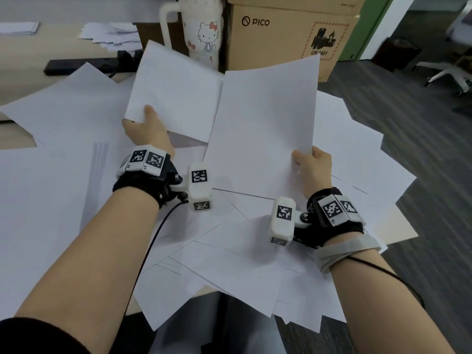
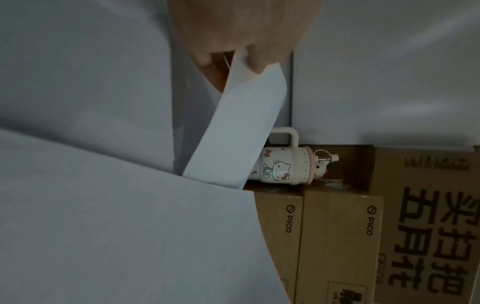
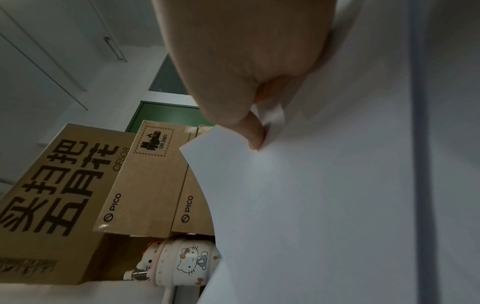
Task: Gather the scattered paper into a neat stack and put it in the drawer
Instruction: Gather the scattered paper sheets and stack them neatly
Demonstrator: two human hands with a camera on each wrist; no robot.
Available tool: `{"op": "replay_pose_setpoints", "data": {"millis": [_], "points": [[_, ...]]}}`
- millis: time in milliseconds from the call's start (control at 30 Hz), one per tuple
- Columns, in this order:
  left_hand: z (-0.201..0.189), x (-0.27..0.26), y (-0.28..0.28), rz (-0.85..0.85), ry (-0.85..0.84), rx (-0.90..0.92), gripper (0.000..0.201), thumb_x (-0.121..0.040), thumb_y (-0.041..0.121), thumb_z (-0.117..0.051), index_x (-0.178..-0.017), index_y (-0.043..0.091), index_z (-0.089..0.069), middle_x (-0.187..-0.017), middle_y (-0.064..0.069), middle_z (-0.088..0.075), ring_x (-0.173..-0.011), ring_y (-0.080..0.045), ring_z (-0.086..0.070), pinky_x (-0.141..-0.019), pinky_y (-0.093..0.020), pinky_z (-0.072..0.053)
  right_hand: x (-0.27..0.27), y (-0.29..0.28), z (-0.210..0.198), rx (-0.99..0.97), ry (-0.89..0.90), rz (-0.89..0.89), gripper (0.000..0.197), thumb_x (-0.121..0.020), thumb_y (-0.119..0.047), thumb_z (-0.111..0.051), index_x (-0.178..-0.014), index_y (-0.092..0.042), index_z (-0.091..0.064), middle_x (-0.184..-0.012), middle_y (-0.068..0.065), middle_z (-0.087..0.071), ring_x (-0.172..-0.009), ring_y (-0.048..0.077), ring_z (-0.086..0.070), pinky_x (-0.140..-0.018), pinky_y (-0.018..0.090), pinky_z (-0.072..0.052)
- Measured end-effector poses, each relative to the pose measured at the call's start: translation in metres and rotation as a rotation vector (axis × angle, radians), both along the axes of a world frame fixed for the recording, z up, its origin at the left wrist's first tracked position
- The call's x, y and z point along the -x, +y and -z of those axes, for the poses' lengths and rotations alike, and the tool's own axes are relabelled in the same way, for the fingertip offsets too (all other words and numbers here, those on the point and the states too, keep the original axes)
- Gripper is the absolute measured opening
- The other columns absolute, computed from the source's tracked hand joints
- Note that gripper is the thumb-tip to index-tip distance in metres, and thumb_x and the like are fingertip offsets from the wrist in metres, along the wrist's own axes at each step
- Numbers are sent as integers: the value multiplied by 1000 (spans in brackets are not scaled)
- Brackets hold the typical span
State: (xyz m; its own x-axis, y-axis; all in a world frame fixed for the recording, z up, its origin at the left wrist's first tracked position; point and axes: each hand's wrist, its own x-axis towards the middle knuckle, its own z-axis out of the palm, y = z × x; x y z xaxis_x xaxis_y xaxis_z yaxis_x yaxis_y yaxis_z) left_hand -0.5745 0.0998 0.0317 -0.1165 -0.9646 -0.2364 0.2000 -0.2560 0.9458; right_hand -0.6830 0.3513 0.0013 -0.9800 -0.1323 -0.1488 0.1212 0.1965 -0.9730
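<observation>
Far left on desk: small paper stack, black bar, more loose sheets. Behind, a Hello Kitty mug, then PICO cardboard boxes blocking the back. Left hand pinches a white sheet at its near corner, long axis leaning away-left. Right hand pinches another sheet at its near-right edge, long axis running away. Both lifted over scattered paper covering the desk.

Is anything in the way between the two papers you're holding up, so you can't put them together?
Nothing visible is. The left hand pinches one sheet and the right hand pinches another sheet. Their inner edges already meet above the loose papers on the desk. The drawer is not in view.
</observation>
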Motion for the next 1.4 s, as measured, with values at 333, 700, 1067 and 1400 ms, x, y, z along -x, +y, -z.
{"op": "replay_pose_setpoints", "data": {"millis": [333,700,1067,1400], "points": [[0,8,19,531,-120,-68,16,-85,-15,-56,-80,1,-56,-84,-12,-62,-49,-16,-66,-47,-24,-55,-3,1,-3,-9,8,-17,13,-78,2,-50,-79,-12,-51,-72,9,-36,-66,19,-29,-55,27,-22],[-7,-10,24,401,-105,226,17,-95,1,-44,-100,11,-57,-84,-1,-59,-75,-13,-59,-69,-28,-58,-10,2,-14,26,-56,-69,9,-81,2,-51,-83,-7,-54,-78,11,-41,-72,21,-36,-65,31,-30],[-67,-58,22,325,8,327,20,-94,3,-47,-86,20,-52,-79,2,-55,-75,-14,-56,-75,-33,-56,-44,13,-57,242,45,-138,19,-91,2,-53,-81,-13,-61,-78,1,-61,-67,12,-57,-62,19,-50],[-108,-96,34,349,186,329,16,-97,7,-48,-99,19,-58,-103,-2,-66,-92,-16,-66,-69,-27,-58,-75,23,-104,348,218,-128,23,-88,4,-55,-76,-13,-64,-73,-3,-64,-72,14,-58,-71,24,-51]]}}
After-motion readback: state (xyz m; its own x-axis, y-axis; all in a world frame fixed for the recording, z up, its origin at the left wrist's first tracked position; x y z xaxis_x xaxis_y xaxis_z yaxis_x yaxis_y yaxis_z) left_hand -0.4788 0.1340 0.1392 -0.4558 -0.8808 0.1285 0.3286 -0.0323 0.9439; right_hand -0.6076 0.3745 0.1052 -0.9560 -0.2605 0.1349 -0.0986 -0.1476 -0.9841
